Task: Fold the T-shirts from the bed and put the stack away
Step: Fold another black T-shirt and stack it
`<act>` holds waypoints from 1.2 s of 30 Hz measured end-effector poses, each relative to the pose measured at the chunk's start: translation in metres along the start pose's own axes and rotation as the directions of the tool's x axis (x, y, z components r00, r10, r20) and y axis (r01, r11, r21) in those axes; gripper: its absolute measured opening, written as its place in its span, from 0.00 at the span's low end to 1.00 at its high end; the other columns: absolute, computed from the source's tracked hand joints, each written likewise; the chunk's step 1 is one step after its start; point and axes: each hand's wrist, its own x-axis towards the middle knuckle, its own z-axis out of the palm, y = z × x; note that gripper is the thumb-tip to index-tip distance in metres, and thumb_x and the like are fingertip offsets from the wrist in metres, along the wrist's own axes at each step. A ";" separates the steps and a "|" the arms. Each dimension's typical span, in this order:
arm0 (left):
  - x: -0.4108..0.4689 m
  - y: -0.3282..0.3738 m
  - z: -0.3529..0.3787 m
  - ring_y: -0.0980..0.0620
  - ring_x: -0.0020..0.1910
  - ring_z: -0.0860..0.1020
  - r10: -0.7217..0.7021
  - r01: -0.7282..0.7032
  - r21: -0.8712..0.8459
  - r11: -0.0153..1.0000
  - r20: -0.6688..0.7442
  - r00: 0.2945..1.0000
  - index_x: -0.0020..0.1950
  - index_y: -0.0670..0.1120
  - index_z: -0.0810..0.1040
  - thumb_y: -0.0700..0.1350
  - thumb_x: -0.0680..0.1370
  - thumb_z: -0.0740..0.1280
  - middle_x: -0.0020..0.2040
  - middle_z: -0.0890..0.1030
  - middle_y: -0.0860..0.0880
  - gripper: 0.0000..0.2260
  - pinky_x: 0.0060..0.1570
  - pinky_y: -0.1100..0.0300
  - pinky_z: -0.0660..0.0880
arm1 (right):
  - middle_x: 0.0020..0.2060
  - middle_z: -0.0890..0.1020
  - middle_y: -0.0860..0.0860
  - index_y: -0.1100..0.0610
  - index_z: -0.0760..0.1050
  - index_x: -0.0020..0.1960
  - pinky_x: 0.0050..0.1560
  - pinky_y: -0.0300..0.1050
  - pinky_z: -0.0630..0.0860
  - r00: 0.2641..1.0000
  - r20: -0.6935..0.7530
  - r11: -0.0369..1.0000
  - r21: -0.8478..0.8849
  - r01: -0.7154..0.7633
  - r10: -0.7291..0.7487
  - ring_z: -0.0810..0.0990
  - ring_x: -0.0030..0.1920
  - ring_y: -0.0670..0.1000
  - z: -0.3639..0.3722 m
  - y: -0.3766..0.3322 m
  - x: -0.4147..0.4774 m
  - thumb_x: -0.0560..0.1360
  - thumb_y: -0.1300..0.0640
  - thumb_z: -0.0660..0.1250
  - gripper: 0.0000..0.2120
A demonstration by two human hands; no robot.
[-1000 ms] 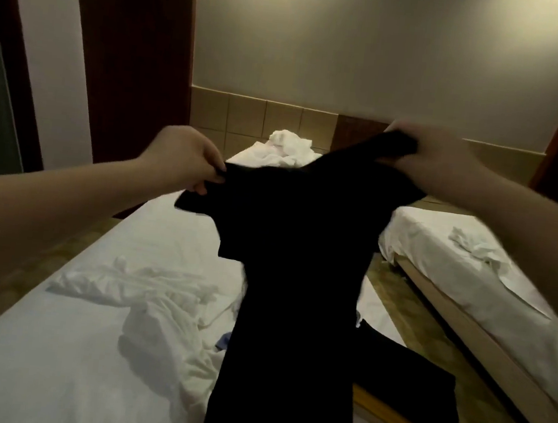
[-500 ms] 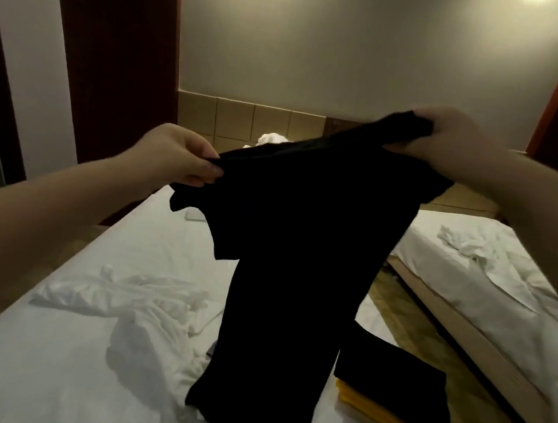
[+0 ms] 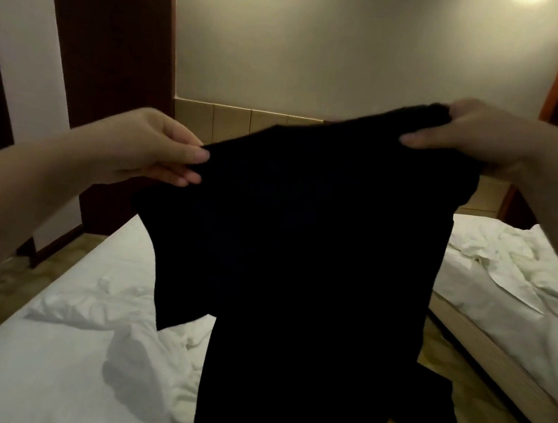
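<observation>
A black T-shirt [image 3: 300, 255] hangs in the air in front of me, spread by its shoulders, its body dropping past the bottom of the frame. My left hand [image 3: 160, 150] pinches the left shoulder. My right hand [image 3: 464, 134] grips the right shoulder, held higher. Under the shirt at the lower right lies a folded stack [image 3: 434, 420], a black piece on top of a yellow one, mostly hidden. A crumpled white T-shirt [image 3: 151, 363] lies on the white bed [image 3: 29, 374] below.
A second bed [image 3: 511, 277] with rumpled white bedding stands at the right, across a narrow strip of floor. A dark wooden panel [image 3: 115, 56] and a tiled wall base stand beyond the bed's far end.
Both hands have lifted the black T-shirt higher and pulled it wider apart, so it hangs flatter and covers more of the bed and the stack.
</observation>
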 end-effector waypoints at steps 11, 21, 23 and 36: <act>0.161 -0.103 0.031 0.56 0.27 0.79 -0.142 0.241 0.216 0.946 -0.393 0.908 0.51 0.35 0.80 0.32 0.72 0.70 0.37 0.80 0.45 0.08 0.29 0.69 0.77 | 0.34 0.76 0.48 0.52 0.73 0.35 0.34 0.39 0.66 0.966 -0.244 0.912 -0.371 -0.176 0.087 0.75 0.39 0.50 0.042 0.116 0.135 0.73 0.57 0.69 0.09; 0.239 -0.023 -0.011 0.58 0.35 0.73 0.416 -0.221 0.417 0.882 -0.467 0.780 0.48 0.42 0.77 0.37 0.75 0.66 0.36 0.75 0.52 0.04 0.37 0.68 0.71 | 0.45 0.78 0.50 0.55 0.78 0.55 0.44 0.38 0.66 0.726 -0.620 0.886 -0.462 -0.031 -0.298 0.75 0.46 0.49 -0.020 0.065 0.168 0.74 0.52 0.67 0.12; 0.225 -0.023 -0.010 0.58 0.36 0.73 0.430 -0.228 0.421 0.878 -0.481 0.764 0.50 0.41 0.78 0.36 0.75 0.66 0.36 0.75 0.53 0.05 0.37 0.68 0.70 | 0.42 0.76 0.49 0.55 0.78 0.54 0.43 0.39 0.66 0.734 -0.596 0.873 -0.487 -0.009 -0.325 0.74 0.45 0.49 -0.014 0.059 0.155 0.74 0.53 0.67 0.10; -0.025 -0.169 0.116 0.49 0.26 0.77 -0.041 0.093 0.125 0.988 -0.366 0.930 0.44 0.43 0.71 0.34 0.79 0.59 0.35 0.75 0.44 0.06 0.23 0.65 0.73 | 0.42 0.80 0.47 0.54 0.79 0.49 0.43 0.31 0.70 0.975 0.198 0.841 -0.541 0.025 0.099 0.76 0.44 0.43 0.085 0.087 -0.066 0.71 0.53 0.72 0.09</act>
